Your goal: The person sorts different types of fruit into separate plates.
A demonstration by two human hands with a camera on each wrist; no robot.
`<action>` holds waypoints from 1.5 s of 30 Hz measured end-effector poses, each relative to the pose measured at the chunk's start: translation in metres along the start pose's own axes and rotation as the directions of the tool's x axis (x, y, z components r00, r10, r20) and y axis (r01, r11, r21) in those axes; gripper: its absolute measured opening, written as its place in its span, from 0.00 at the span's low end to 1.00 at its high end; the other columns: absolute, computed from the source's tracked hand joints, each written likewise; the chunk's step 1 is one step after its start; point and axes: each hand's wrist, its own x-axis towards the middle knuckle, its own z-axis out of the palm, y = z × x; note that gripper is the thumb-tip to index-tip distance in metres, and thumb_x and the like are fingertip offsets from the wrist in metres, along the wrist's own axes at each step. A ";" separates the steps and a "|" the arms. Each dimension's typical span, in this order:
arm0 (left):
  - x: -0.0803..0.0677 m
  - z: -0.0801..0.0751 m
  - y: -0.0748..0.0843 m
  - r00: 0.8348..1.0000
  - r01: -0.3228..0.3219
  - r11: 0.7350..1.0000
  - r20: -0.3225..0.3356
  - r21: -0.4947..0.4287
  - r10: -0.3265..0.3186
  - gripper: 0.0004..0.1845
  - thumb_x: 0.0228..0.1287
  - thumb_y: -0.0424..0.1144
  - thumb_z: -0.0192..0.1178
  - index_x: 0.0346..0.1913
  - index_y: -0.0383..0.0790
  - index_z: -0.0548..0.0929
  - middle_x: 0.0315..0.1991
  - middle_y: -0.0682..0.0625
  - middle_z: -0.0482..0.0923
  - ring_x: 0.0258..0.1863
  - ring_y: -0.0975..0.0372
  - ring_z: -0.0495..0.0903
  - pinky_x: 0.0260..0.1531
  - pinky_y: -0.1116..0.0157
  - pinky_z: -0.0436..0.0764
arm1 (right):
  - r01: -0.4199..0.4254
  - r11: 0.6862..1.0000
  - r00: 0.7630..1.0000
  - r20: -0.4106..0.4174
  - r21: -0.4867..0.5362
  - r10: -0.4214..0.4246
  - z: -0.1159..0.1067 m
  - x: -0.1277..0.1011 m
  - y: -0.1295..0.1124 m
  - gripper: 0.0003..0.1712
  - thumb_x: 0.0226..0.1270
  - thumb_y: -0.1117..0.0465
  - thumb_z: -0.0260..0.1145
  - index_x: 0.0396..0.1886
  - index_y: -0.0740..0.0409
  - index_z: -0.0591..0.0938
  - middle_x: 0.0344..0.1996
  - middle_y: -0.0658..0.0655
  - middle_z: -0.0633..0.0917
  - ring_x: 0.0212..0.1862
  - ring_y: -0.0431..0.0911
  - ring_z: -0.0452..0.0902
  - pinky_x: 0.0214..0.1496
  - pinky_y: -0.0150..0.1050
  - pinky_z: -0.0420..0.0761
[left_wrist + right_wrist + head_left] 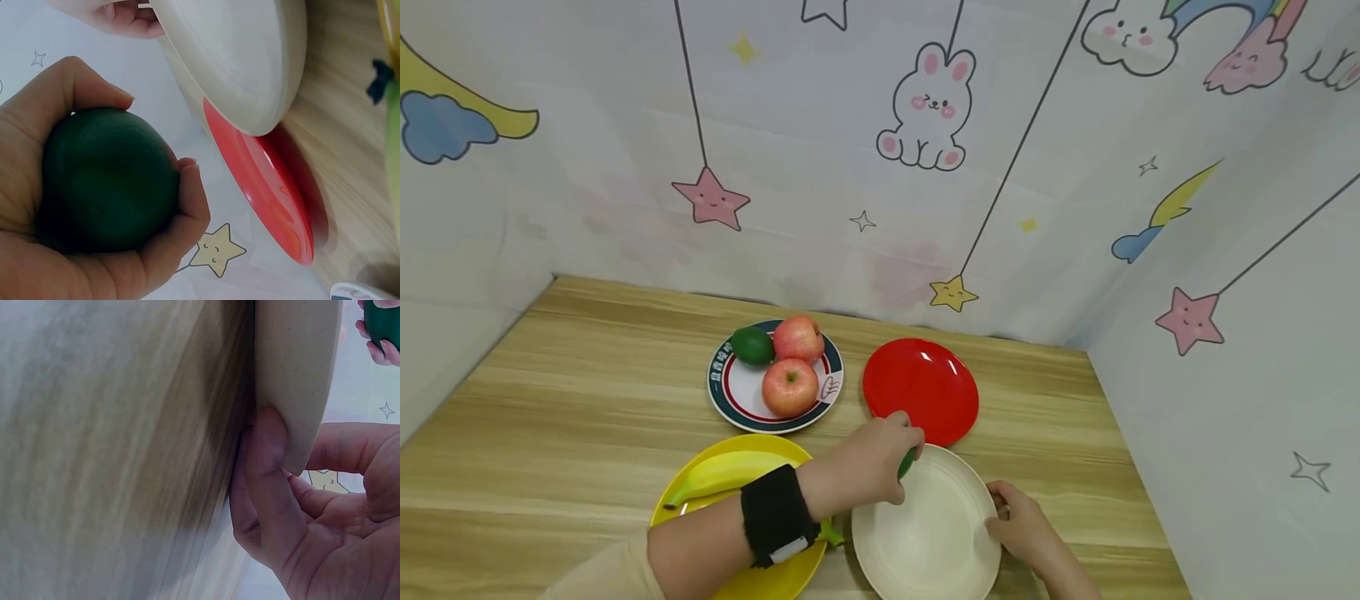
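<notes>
Plates number four in the head view; left hand [880,458] grasps a green fruit [907,463] above the cream plate [925,533]. Left wrist view shows fingers [187,187] curled round it. Right wrist view: right hand [312,506] pinches that plate's rim.
</notes>
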 end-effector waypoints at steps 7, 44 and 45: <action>0.005 0.014 0.007 0.999 -0.020 0.998 0.036 0.058 0.018 0.24 0.47 0.34 0.86 0.43 0.46 0.82 0.38 0.55 0.72 0.36 0.64 0.74 0.31 0.71 0.79 | -0.004 1.000 1.000 0.005 0.001 0.004 -0.001 0.001 0.000 0.22 0.54 0.80 0.62 0.52 0.77 0.79 0.37 0.56 0.80 0.36 0.47 0.76 0.36 0.34 0.79; 0.010 0.088 0.035 0.943 -0.287 0.916 0.253 0.280 0.218 0.28 0.49 0.43 0.85 0.55 0.52 0.87 0.39 0.57 0.77 0.31 0.65 0.72 0.31 0.71 0.75 | 0.015 1.000 0.999 0.038 0.021 -0.015 -0.002 0.000 0.001 0.21 0.56 0.80 0.63 0.53 0.76 0.79 0.37 0.55 0.81 0.36 0.47 0.78 0.32 0.35 0.82; 0.010 0.089 0.035 0.942 -0.289 0.917 0.253 0.275 0.220 0.29 0.49 0.45 0.85 0.56 0.53 0.87 0.39 0.57 0.77 0.31 0.66 0.72 0.32 0.71 0.76 | 0.016 1.000 0.999 0.038 0.020 -0.016 -0.002 0.000 0.001 0.21 0.56 0.80 0.63 0.52 0.76 0.79 0.37 0.55 0.81 0.36 0.47 0.78 0.32 0.35 0.82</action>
